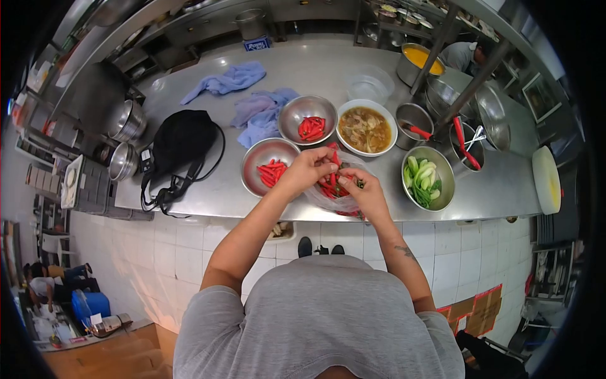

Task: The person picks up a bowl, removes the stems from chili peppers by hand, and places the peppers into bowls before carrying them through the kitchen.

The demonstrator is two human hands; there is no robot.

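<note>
Red chillies with green stems lie in a clear plastic bag (pixel 334 197) at the counter's front edge. Above the bag, my left hand (pixel 310 168) pinches a red chilli (pixel 336 158). Close beside it, my right hand (pixel 364 187) has its fingers pressed together near the chilli's lower end; what they hold is too small to make out. To the left of the bag stands a steel bowl (pixel 252 159) with red chillies (pixel 271 172). Behind my hands, another steel bowl (pixel 290 114) holds more red chillies (pixel 312 128).
Around the bag are a bowl of brown soup (pixel 365 129), a bowl of green vegetables (pixel 423 178), a pot with red-handled tools (pixel 466 148), blue cloths (pixel 262 114) and a black bag (pixel 182 142). A person (pixel 461 55) is at the back right; others are at the lower left.
</note>
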